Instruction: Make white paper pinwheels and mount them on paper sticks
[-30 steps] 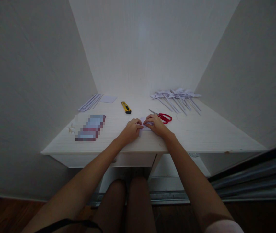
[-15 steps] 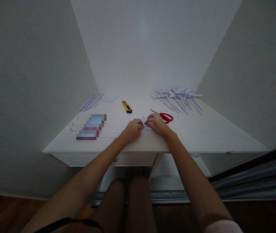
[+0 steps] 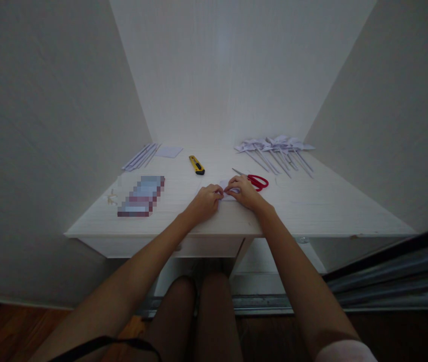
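A small piece of white paper (image 3: 229,197) lies on the white desk near its front edge, partly covered by my fingers. My left hand (image 3: 209,198) pinches it from the left side, fingers closed. From the right, my right hand (image 3: 243,191) also pinches the paper, its fingertips close to those of the left. Just behind my right hand are red-handled scissors (image 3: 258,182), with the blades pointing to the back left. A yellow utility knife (image 3: 196,165) rests farther back, left of the scissors.
Several paper pinwheels on sticks (image 3: 278,146) are heaped at the back right. Rolled paper sticks (image 3: 141,157) and a square paper sheet (image 3: 169,152) lie at the back left. A pixelated flat object (image 3: 141,197) is at the left. Walls enclose the desk (image 3: 330,211) on three sides.
Both hands stay at the paper with almost the same grip. The view has shifted very slightly; nothing else has visibly moved.
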Demonstrator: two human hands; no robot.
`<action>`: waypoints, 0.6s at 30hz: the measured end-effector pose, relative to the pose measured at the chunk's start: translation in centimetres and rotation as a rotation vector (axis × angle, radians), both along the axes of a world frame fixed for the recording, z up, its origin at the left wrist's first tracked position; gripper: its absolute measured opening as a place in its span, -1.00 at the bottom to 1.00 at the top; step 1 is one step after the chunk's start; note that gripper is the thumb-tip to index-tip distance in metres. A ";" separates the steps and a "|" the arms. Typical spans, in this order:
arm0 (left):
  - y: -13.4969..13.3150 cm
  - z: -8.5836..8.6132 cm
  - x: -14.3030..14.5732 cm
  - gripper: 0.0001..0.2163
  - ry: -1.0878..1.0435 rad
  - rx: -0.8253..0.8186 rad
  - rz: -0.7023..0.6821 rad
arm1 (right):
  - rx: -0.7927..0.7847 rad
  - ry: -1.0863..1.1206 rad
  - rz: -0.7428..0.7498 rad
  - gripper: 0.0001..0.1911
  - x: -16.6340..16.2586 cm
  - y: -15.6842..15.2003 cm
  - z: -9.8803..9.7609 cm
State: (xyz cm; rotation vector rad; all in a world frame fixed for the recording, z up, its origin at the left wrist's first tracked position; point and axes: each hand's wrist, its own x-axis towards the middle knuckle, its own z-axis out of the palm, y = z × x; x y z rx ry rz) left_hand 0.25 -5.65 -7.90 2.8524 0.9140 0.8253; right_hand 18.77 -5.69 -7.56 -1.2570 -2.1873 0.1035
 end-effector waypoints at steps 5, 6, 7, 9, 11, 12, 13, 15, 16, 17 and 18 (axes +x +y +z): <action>-0.4 0.3 0.0 -0.73 0.012 -0.003 0.036 | -0.005 0.007 -0.016 -0.83 0.0 -0.1 0.1; -0.5 0.4 0.0 -0.73 0.020 0.002 0.050 | -0.009 0.014 -0.024 -0.80 -0.1 -0.2 0.2; -0.5 0.5 0.0 -0.73 0.029 0.008 0.062 | -0.018 0.021 -0.035 -0.76 -0.2 -0.3 0.3; -0.7 0.5 -0.1 -0.72 0.046 0.023 0.070 | -0.041 0.029 -0.064 -0.67 -0.3 -0.6 0.6; -0.8 0.6 -0.1 -0.72 0.049 0.037 0.067 | -0.062 0.019 -0.087 -0.64 -0.5 -1.1 0.9; -0.9 0.6 -0.1 -0.72 0.048 0.040 0.067 | -0.068 0.007 -0.095 -0.66 -0.6 -1.3 1.0; -1.0 0.6 -0.1 -0.73 0.048 0.042 0.067 | -0.072 -0.009 -0.103 -0.68 -0.7 -1.5 1.1; -0.9 0.6 0.0 -0.72 0.043 0.037 0.069 | -0.075 -0.040 -0.122 -0.69 -0.9 -1.9 1.3; -0.8 0.5 0.0 -0.72 0.038 0.027 0.067 | -0.078 -0.054 -0.133 -0.68 -1.0 -2.0 1.4; -0.7 0.5 0.0 -0.72 0.028 0.009 0.066 | -0.081 -0.069 -0.141 -0.68 -1.1 -2.0 1.5; -0.5 0.4 -0.1 -0.71 0.009 -0.015 0.072 | -0.087 -0.082 -0.147 -0.67 -1.2 -2.1 1.6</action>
